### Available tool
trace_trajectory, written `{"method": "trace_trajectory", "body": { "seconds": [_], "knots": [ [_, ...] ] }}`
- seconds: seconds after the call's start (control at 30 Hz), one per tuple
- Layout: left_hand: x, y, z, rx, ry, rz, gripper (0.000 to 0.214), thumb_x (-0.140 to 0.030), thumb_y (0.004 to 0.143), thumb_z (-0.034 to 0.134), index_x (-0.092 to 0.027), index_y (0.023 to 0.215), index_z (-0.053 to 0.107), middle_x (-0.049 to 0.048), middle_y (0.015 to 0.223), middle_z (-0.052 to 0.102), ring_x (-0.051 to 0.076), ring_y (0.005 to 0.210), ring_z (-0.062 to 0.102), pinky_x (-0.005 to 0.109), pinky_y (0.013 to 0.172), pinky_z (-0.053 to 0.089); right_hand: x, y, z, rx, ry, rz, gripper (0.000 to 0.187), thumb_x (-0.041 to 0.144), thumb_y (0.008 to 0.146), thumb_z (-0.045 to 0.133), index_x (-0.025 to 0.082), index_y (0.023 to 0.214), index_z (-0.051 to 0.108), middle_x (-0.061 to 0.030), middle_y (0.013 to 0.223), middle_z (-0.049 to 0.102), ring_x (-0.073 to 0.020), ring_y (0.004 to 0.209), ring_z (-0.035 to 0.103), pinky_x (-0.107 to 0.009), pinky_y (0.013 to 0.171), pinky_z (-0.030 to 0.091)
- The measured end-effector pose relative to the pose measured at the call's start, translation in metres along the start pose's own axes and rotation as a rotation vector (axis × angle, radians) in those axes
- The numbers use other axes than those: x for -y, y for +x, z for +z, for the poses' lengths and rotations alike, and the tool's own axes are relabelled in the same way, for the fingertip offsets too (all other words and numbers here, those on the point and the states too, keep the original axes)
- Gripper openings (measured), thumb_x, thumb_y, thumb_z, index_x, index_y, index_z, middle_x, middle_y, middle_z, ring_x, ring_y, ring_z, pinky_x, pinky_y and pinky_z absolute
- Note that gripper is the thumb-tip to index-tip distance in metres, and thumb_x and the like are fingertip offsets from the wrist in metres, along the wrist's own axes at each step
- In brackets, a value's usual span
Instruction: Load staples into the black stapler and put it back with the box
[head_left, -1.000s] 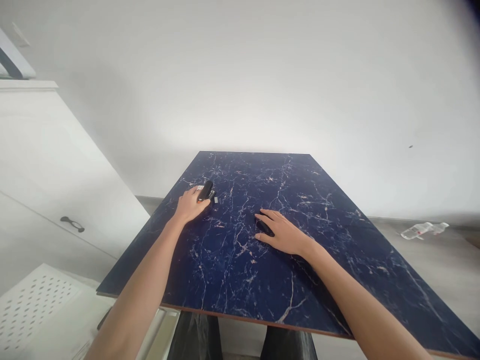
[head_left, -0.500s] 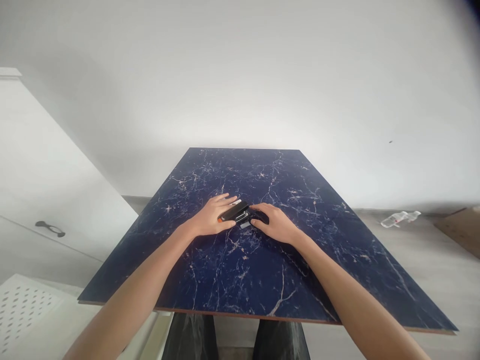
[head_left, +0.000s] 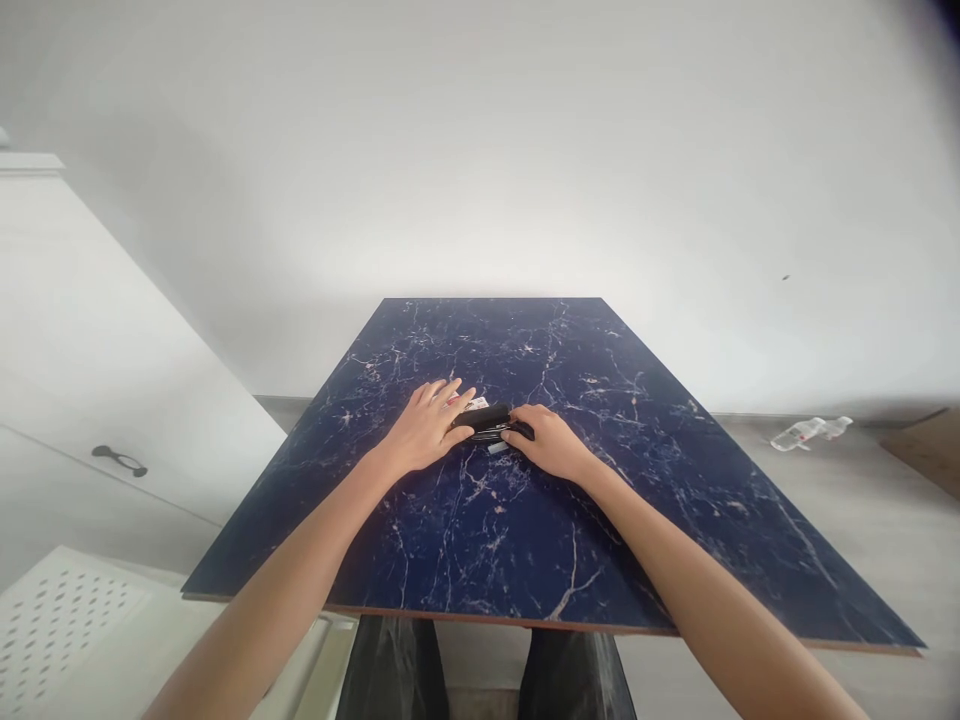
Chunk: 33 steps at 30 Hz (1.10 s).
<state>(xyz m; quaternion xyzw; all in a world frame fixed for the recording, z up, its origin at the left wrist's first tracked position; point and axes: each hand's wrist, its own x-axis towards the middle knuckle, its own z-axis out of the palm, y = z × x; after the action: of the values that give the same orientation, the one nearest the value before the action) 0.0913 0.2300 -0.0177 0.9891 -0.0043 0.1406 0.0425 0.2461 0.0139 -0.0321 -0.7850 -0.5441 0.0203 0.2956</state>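
Observation:
On the blue marbled table (head_left: 487, 540) lies a small black stapler (head_left: 484, 418), its metal inner rail partly showing along the near side. My left hand (head_left: 420, 425) holds its left end in the crook between thumb and index finger, the other fingers spread. At the right end, the thumb and fingers of my right hand (head_left: 551, 440) are closed on the stapler. Just behind it is a small white packet with red print (head_left: 475, 403), partly covered by my left fingers. A short grey strip (head_left: 498, 449) rests on the tabletop in front.
White cabinet doors with a dark handle (head_left: 120, 460) stand at the left. Below them is a pale perforated panel (head_left: 67, 620). A clear plastic bottle (head_left: 806, 433) lies on the floor at the right, near a brown box (head_left: 926, 450). A white wall (head_left: 487, 150) rises behind the table.
The stapler has turned to lie more level, and its top has come down nearer the rail. My left fingers are more spread. The view has shifted slightly.

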Motion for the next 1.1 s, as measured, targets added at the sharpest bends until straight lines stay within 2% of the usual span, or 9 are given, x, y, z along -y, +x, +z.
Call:
{"method": "trace_trajectory", "body": {
  "seconds": [0.1, 0.23, 0.37, 0.43, 0.53, 0.63, 0.73, 0.93, 1.1],
  "knots": [
    [0.000, -0.001, 0.003, -0.002, -0.034, -0.029, 0.068, -0.062, 0.100, 0.035, -0.027, 0.157, 0.029, 0.0104, 0.161, 0.032, 0.037, 0.146, 0.026, 0.059, 0.116, 0.025, -0.004, 0.002, -0.003, 0.008, 0.008, 0.002, 0.017, 0.037, 0.095, 0.058, 0.022, 0.099, 0.066, -0.0050, 0.098, 0.071, -0.0232, 0.093, 0.062, -0.035, 0.080, 0.047],
    [0.004, 0.001, 0.006, -0.033, -0.114, -0.013, 0.058, -0.060, 0.098, 0.042, -0.025, 0.144, 0.051, 0.0101, 0.152, 0.045, 0.035, 0.139, 0.036, 0.056, 0.113, 0.032, -0.019, 0.000, -0.025, 0.061, -0.005, 0.018, 0.018, 0.037, 0.095, 0.057, 0.026, 0.104, 0.069, -0.0031, 0.104, 0.073, -0.0220, 0.093, 0.065, -0.034, 0.081, 0.048],
    [0.006, 0.003, 0.005, -0.084, -0.180, 0.006, 0.049, -0.059, 0.095, 0.049, -0.024, 0.126, 0.065, 0.0104, 0.132, 0.059, 0.031, 0.121, 0.049, 0.049, 0.100, 0.043, -0.022, -0.008, -0.046, -0.029, -0.061, 0.096, 0.017, 0.037, 0.091, 0.063, 0.024, 0.101, 0.069, -0.0033, 0.095, 0.073, -0.0203, 0.083, 0.066, -0.031, 0.072, 0.048],
    [0.005, 0.004, 0.005, -0.096, -0.189, 0.009, 0.046, -0.059, 0.094, 0.051, -0.022, 0.115, 0.069, 0.0102, 0.115, 0.064, 0.029, 0.106, 0.054, 0.045, 0.091, 0.046, -0.012, -0.011, -0.044, -0.016, -0.079, 0.049, 0.016, 0.037, 0.092, 0.061, 0.025, 0.096, 0.070, -0.0019, 0.086, 0.072, -0.0186, 0.075, 0.065, -0.030, 0.067, 0.047],
    [0.004, 0.004, 0.004, -0.106, -0.192, 0.000, 0.044, -0.059, 0.095, 0.049, -0.021, 0.105, 0.069, 0.0090, 0.103, 0.064, 0.025, 0.093, 0.055, 0.042, 0.082, 0.046, 0.010, -0.011, -0.027, 0.132, -0.076, -0.054, 0.016, 0.037, 0.094, 0.059, 0.029, 0.098, 0.073, 0.0000, 0.077, 0.071, -0.0170, 0.066, 0.063, -0.029, 0.064, 0.045],
    [0.002, 0.004, 0.005, -0.113, -0.221, -0.002, 0.042, -0.058, 0.096, 0.049, -0.021, 0.100, 0.069, 0.0087, 0.100, 0.064, 0.025, 0.091, 0.054, 0.041, 0.080, 0.045, 0.024, -0.009, -0.013, 0.193, -0.089, -0.091, 0.018, 0.037, 0.095, 0.058, 0.027, 0.097, 0.074, -0.0025, 0.079, 0.072, -0.0180, 0.066, 0.063, -0.030, 0.064, 0.044],
    [0.001, 0.004, 0.004, -0.110, -0.253, -0.011, 0.042, -0.059, 0.096, 0.049, -0.021, 0.100, 0.069, 0.0090, 0.100, 0.064, 0.026, 0.093, 0.053, 0.040, 0.079, 0.045, 0.022, -0.009, -0.018, 0.184, -0.025, -0.106, 0.025, 0.039, 0.098, 0.053, 0.024, 0.093, 0.072, -0.0043, 0.085, 0.072, -0.0182, 0.070, 0.063, -0.030, 0.066, 0.045],
    [-0.001, 0.002, 0.001, -0.058, -0.366, -0.032, 0.047, -0.060, 0.096, 0.049, -0.022, 0.113, 0.070, 0.0092, 0.109, 0.065, 0.027, 0.103, 0.050, 0.042, 0.084, 0.047, -0.004, -0.012, -0.052, -0.017, 0.146, 0.182, 0.035, 0.050, 0.099, 0.046, 0.024, 0.108, 0.067, -0.0033, 0.083, 0.070, -0.0169, 0.061, 0.058, -0.029, 0.056, 0.044],
    [-0.003, 0.000, 0.001, -0.050, -0.402, -0.038, 0.045, -0.058, 0.096, 0.051, -0.023, 0.116, 0.072, 0.0098, 0.112, 0.065, 0.028, 0.107, 0.051, 0.045, 0.090, 0.047, -0.015, -0.010, -0.047, -0.021, 0.243, 0.239, 0.036, 0.047, 0.095, 0.052, 0.028, 0.123, 0.066, -0.0030, 0.093, 0.073, -0.0199, 0.077, 0.066, -0.032, 0.069, 0.051]
  ]
}}
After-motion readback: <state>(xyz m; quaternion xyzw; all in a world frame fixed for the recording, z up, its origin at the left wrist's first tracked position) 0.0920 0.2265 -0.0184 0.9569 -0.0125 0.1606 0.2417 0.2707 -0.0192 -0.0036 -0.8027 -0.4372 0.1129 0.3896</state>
